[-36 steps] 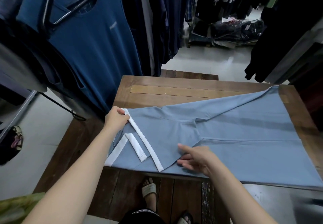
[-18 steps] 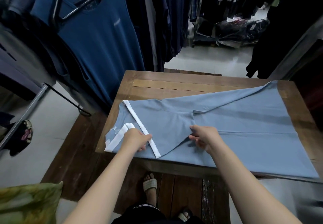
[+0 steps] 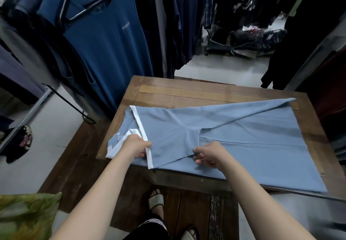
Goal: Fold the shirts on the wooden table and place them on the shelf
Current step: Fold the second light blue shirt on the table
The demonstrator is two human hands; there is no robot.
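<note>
Left hand (image 3: 135, 147): fingers curled, the white rib band is pinched near the desk's front edge. Right hand (image 3: 211, 153): a folded blue edge is held in closed fingers just beside it. The shirt (image 3: 252, 142), a pale blue, soft matte knit with white trim, is spread part-folded across the desk (image 3: 187, 91) of dark planked wood. Beyond, a navy tee (image 3: 112, 52) is hung.

A clothing shop: crowded racks of hanging garments (image 3: 116, 39) surround the table (image 3: 187, 89).
</note>
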